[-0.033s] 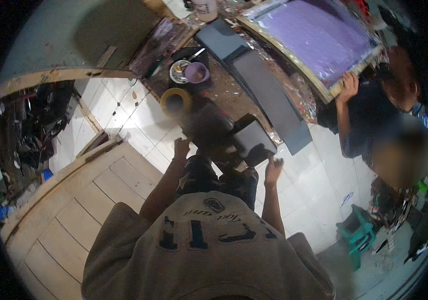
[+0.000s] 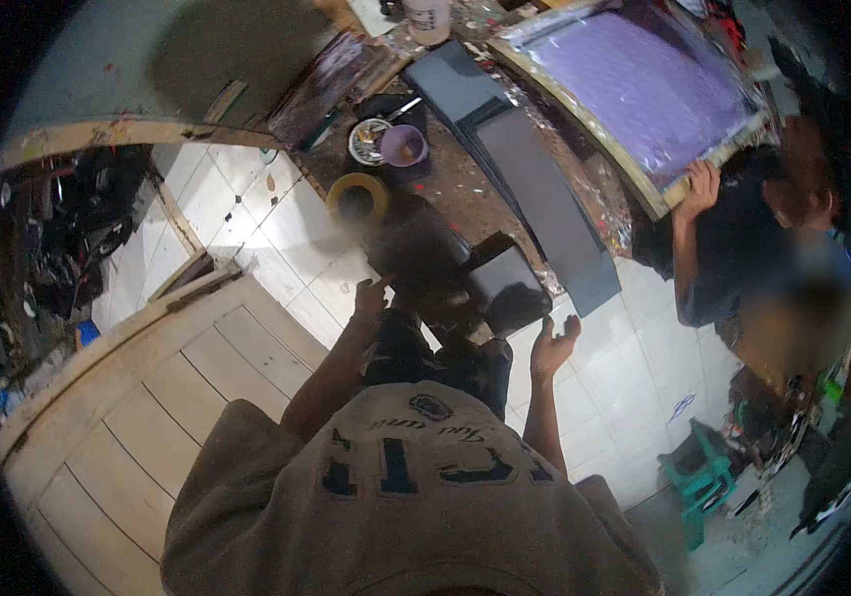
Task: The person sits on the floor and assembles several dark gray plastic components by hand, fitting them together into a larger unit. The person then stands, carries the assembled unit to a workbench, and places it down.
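Dark, flat pieces lie at the bench edge in front of me: a black stack (image 2: 421, 243) on the left and a dark grey sheet (image 2: 508, 288) on the right. My left hand (image 2: 371, 300) is beside the black stack, a finger stretched toward its near edge; whether it touches is unclear. Just off the near right corner of the dark grey sheet, my right hand (image 2: 553, 348) is open with its fingers apart. Long grey strips (image 2: 545, 189) lie overlapping behind that sheet. A yellow tape roll (image 2: 357, 201) is left of the black stack.
A co-worker's hand (image 2: 701, 187) grips a wooden-framed screen (image 2: 634, 89) with a purple face at the back right. A purple cup (image 2: 404, 146) and a white bowl (image 2: 367, 142) stand on the stained bench. A green stool (image 2: 699, 472) is at right, a slatted wooden panel (image 2: 177, 397) at left.
My right hand's fingers have spread and come away from the dark grey sheet's corner. A finger of my left hand has stretched out. The view has shifted slightly.
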